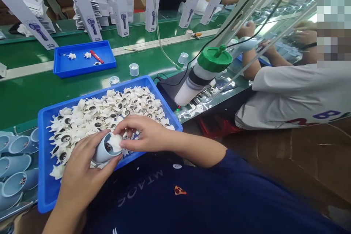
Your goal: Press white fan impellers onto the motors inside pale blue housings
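Note:
My left hand [87, 161] is wrapped round a light blue cup-shaped housing [102, 153], its mouth tilted toward my right hand. Between the thumb and fingers of my right hand [145, 133] is a white fan impeller [115, 142], at the mouth of the housing and partly inside it. Small dark parts show deeper in the housing. Beneath both hands lies a blue tray [40, 153] heaped with white impellers [112, 102], several showing dark round hubs.
Several blue housings [16, 164] lie at the left. A smaller blue tray [85, 71] holds impellers and a red marker [97, 57]. A green-capped bottle [196, 76] leans on the right, near a co-worker's sleeve [271, 80]. White printed boxes [122, 18] line the back.

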### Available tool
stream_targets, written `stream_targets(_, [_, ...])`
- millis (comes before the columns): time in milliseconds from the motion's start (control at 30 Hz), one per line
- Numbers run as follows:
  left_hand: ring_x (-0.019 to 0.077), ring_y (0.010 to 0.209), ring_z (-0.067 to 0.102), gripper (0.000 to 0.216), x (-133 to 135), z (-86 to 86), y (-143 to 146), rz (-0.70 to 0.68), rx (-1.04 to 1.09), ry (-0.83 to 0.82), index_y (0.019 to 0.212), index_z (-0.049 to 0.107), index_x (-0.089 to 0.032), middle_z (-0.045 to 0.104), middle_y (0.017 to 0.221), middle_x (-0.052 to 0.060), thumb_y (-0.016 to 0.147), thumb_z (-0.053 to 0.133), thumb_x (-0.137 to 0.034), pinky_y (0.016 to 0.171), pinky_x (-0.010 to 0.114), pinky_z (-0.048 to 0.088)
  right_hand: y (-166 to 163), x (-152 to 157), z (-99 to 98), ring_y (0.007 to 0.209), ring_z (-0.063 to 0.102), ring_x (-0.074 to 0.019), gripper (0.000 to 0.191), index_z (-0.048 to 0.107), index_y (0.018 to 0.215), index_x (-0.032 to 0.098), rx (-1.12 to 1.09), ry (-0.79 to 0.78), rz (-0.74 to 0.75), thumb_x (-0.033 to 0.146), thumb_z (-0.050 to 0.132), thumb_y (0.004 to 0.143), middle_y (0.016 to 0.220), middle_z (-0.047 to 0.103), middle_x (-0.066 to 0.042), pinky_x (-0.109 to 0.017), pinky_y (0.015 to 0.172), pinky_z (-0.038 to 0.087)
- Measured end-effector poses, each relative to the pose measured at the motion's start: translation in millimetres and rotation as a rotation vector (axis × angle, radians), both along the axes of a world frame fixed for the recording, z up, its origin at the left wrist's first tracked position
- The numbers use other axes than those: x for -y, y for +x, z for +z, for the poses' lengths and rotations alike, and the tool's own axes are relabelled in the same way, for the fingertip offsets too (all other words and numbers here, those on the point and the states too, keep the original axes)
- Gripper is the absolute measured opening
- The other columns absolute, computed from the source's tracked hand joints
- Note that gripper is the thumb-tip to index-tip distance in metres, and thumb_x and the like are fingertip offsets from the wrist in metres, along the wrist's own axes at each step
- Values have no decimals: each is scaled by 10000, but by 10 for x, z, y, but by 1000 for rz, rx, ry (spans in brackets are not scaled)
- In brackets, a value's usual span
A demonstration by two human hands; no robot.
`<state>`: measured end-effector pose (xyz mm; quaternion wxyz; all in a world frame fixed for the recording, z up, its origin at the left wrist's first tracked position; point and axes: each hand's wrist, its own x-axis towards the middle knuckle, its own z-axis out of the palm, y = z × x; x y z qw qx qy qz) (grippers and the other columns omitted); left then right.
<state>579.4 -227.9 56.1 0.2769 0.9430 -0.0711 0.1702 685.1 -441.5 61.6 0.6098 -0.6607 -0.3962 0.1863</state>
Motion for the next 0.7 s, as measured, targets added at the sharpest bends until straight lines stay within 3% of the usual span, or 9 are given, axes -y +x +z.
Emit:
stream_targets(67, [299, 1126, 741, 487, 31, -10, 1, -45, 36, 23, 1338, 664, -315, 775, 1225, 59, 913, 703, -549, 1022, 460, 595, -27, -6, 60, 1003, 614, -171, 178, 774, 1065, 162, 250, -101, -54, 238, 817, 909, 1100, 661, -76, -329, 970, 526])
stream_targets(167, [286, 1114, 742, 453, 55, -18, 10, -110, 81, 48, 1342, 660, -320, 776, 1211, 56, 942, 681, -530, 1020, 450, 591, -36, 3, 74, 1071, 617, -191, 149, 805, 1041, 153, 377, -165, -59, 264, 795, 943, 1146, 632, -101, -345, 1010, 530])
stream_targets(300, [309, 1147, 704, 533, -77, 57, 250, -138, 108, 88, 1327, 701, -337, 731, 1277, 80, 879, 729, -624, 1026, 482, 568, 2, 186, 10, 1107, 636, -189, 228, 798, 1101, 149, 420, -30, -151, 326, 783, 958, 1190, 613, -112, -346, 1021, 549])
stream_targets(433, [334, 1184, 657, 620, -374, 222, 930, 68, -72, 148, 1303, 721, -271, 694, 1203, 107, 785, 795, -603, 1090, 515, 522, -19, 442, -76, 1081, 666, -186, 192, 783, 1091, 179, 424, 81, -328, 334, 708, 1006, 1134, 622, -102, -362, 1009, 570])
stream_targets(567, [341, 1295, 640, 566, -781, 317, 1645, 317, -167, 203, 1390, 606, -141, 613, 1419, 206, 936, 637, -478, 1098, 517, 527, -108, 529, -149, 1017, 690, -178, 100, 775, 1042, 242, 396, 127, -374, 284, 701, 990, 1074, 645, -77, -329, 924, 610])
stream_targets(700, [249, 1165, 697, 416, -1187, 319, 1932, 412, -331, 263, 1263, 661, -162, 692, 1283, 121, 1010, 623, -491, 1012, 470, 589, -166, 550, -162, 994, 716, -182, 108, 776, 1042, 279, 415, 137, -340, 261, 701, 967, 1078, 663, -84, -282, 817, 641])
